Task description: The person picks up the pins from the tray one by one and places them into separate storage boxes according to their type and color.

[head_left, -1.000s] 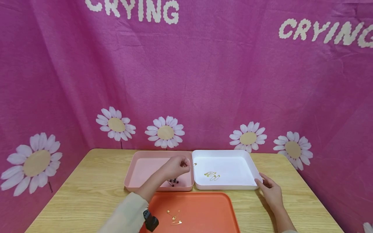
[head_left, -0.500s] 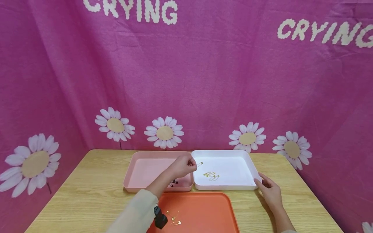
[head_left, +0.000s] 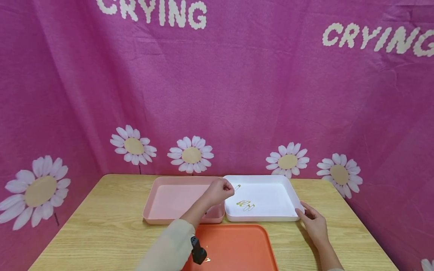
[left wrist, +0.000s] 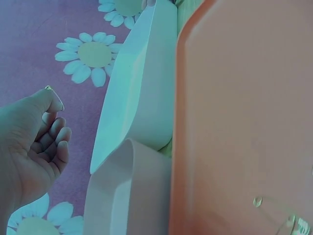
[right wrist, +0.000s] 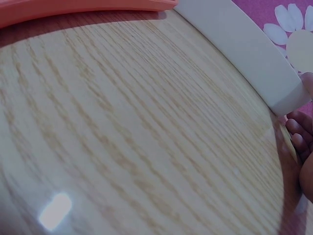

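My left hand (head_left: 218, 192) pinches a gold safety pin (head_left: 238, 186) between thumb and forefinger, above the left side of the white tray (head_left: 262, 218). In the left wrist view the pin (left wrist: 57, 99) sticks out past the thumb tip. Several gold safety pins (head_left: 245, 204) lie in a loose cluster on that tray's floor. At the tray's front right corner, my right hand (head_left: 316, 225) grips it with the thumb on the rim and the other fingers outside. Dark pins in the pink tray (head_left: 169, 194) are nearly all hidden behind my left forearm.
An orange tray (head_left: 245, 244) stands in front of the other two, with gold safety pins (head_left: 207, 259) on it, partly covered by my left wrist and its black camera (head_left: 198, 251). All three trays rest on a wooden table (head_left: 101, 222). Behind hangs a magenta curtain (head_left: 230, 94) with daisies.
My left hand has moved right with the safety pin, from above the pink tray to the white tray's left side. The right hand has stayed on the corner.
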Demonstrator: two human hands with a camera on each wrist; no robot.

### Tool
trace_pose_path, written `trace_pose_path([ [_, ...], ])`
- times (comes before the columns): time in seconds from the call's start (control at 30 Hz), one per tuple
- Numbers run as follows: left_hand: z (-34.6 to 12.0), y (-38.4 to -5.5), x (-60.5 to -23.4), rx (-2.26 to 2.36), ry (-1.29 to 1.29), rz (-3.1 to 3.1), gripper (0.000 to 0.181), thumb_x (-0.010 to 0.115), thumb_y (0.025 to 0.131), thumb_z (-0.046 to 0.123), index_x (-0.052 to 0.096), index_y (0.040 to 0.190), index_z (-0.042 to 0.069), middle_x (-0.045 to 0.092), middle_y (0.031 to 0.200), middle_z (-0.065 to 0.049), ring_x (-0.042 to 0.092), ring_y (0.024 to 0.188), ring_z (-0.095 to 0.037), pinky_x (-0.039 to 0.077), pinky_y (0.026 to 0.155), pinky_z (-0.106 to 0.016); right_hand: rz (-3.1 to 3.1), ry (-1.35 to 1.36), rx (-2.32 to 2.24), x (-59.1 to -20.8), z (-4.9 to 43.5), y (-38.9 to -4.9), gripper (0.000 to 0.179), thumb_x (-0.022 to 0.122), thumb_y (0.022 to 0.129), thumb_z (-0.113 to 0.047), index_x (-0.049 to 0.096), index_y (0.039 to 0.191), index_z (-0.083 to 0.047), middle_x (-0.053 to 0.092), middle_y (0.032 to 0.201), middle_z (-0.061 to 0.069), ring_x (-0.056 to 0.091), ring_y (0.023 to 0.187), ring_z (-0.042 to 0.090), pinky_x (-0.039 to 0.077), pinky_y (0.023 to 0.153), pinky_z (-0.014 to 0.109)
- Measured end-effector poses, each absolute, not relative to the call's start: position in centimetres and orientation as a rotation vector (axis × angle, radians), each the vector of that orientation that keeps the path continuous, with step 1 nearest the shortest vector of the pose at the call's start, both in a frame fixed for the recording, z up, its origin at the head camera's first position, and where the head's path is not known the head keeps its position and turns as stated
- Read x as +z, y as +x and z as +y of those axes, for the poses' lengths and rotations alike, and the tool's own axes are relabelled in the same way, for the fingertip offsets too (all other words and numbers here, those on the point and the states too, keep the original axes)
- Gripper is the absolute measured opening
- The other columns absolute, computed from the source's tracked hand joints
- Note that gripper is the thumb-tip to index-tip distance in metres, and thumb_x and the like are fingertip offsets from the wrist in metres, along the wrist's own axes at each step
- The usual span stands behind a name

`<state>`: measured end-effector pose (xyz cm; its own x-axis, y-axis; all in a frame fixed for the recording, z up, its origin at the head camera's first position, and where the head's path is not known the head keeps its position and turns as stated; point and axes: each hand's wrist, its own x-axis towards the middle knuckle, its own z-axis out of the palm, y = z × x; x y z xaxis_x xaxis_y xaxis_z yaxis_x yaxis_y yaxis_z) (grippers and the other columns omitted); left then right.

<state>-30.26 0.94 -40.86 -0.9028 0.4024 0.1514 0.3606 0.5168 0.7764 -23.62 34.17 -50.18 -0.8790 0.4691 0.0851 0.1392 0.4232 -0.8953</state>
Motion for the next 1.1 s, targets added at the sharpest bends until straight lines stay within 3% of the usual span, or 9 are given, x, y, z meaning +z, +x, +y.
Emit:
trace_pose_path([
  [0.43,3.2,-30.6,-42.0,1.511,0.591,2.709,0.006,0.06,0.08,0.005,0.065,0.079,0.001,0.055,0.07,-0.001,0.045,0.065,-0.009,0.039,0.059,-0.019,-2.372,-0.537,1.425,-50.2,34.3,-23.7,0.054,0.067,0.083,-0.041,0.058,0.128,-0.013,0.05,0.076,-0.027,0.045,0.077,-0.008,0.038,0.068,0.009],
  [1.1,5.4,-30.6,-44.6,1.351,0.388,2.743,0.006,0.062,0.083,0.012,0.064,0.08,0.007,0.058,0.074,0.0,0.049,0.071,-0.01,0.044,0.067,-0.024,-2.378,-0.539,1.408,-50.4,34.1,-23.7,0.055,0.066,0.083,-0.043,0.058,0.128,-0.013,0.05,0.078,-0.025,0.045,0.077,-0.006,0.038,0.067,0.009],
])
